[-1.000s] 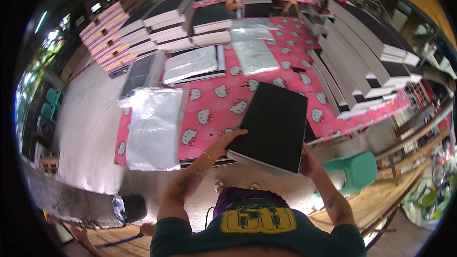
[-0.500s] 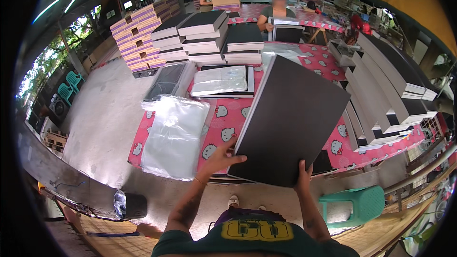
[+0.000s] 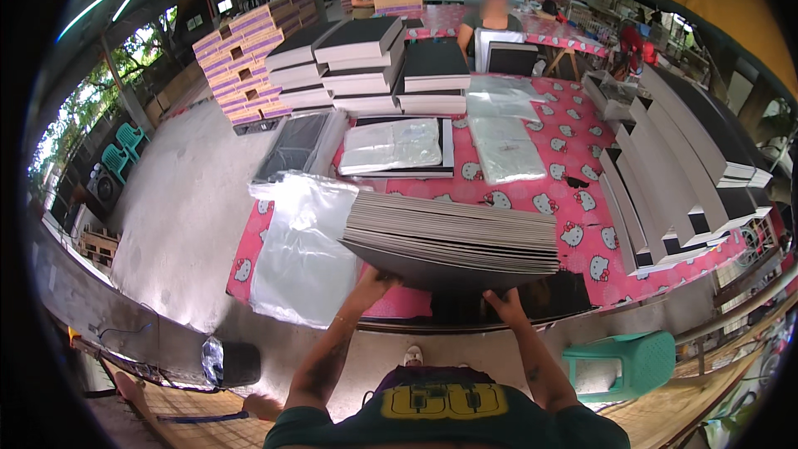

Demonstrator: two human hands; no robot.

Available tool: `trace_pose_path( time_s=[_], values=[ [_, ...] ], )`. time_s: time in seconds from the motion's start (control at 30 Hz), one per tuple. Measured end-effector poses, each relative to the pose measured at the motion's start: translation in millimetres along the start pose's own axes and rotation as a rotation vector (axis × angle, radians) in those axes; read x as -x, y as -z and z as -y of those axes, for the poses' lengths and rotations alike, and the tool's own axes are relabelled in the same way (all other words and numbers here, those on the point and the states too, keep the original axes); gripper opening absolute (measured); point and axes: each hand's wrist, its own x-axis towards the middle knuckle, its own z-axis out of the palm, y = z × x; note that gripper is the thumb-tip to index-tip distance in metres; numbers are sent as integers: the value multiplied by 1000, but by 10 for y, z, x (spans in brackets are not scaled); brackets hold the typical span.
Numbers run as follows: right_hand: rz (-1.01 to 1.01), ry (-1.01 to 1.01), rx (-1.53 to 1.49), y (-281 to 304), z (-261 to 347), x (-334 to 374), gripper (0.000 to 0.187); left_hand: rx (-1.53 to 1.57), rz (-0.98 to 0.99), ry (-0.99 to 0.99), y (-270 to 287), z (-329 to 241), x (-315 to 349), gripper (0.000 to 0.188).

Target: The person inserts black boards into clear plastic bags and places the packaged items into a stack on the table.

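Observation:
Near the front edge of the table, a thick stack of black-faced boards is tilted so that its long layered pale edges face up. My left hand grips its lower left corner, the fingers mostly hidden under the black face. My right hand holds the near lower edge to the right of the middle, thumb showing and the other fingers partly hidden. Just left of the stack lies a pile of clear plastic bags, which the stack's left end overlaps.
Stacks of black-topped boards stand at the back left, beside cardboard boxes. More leaning stacks line the right side. Plastic bags lie mid-table on the pink cloth. A green stool is below right. A co-worker stands across the table.
The stack has tipped from its broad black face showing to its layered edges showing, and come down lower. Both hands moved with it. Plastic bags behind it are now uncovered.

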Motion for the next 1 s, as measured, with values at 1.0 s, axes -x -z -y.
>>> trace_pose_path(
  time_s=[1.0],
  values=[
    [-260, 262, -250, -323, 613, -309, 69, 278, -458, -223, -258, -537, -198, 75]
  ],
)
